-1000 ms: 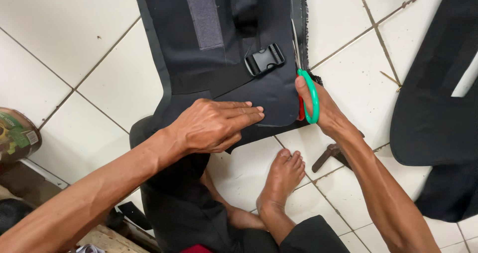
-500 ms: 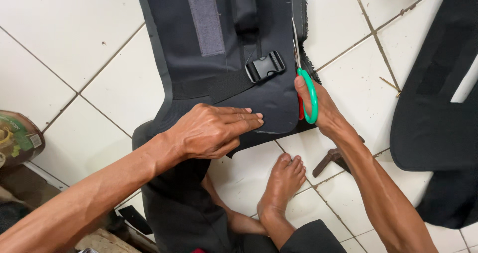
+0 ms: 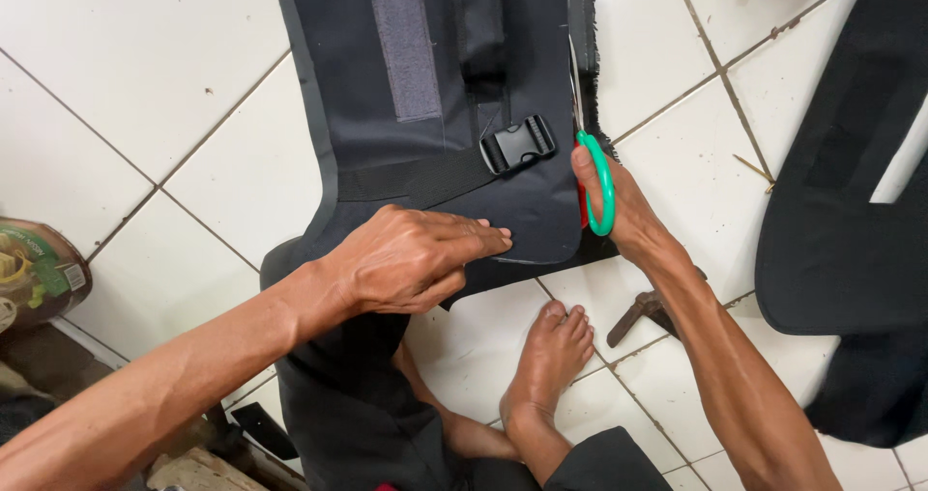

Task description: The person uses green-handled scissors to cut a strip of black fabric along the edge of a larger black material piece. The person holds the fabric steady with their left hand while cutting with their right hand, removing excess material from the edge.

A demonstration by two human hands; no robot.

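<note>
black fabric panel (image 3: 425, 95), likely a layered synthetic cloth, lies flat on the white tiled floor (image 3: 145, 85) in front of the seated person. it looks soft and floppy, light, apt to slide on smooth tile, so it wants pinning down near the cut line. left hand (image 3: 411, 259) lies palm down on its lower edge, fingers together and stretched out, pressing the cloth flat. right hand (image 3: 614, 206) is closed through the green-handled scissors (image 3: 588, 153), blades pointing up along the panel's frayed right edge. a black plastic buckle (image 3: 517, 144) sits on a webbing strap (image 3: 416, 177) across the panel. one container shows: a printed tub (image 3: 34, 269) at the left edge, contents not readable.
</note>
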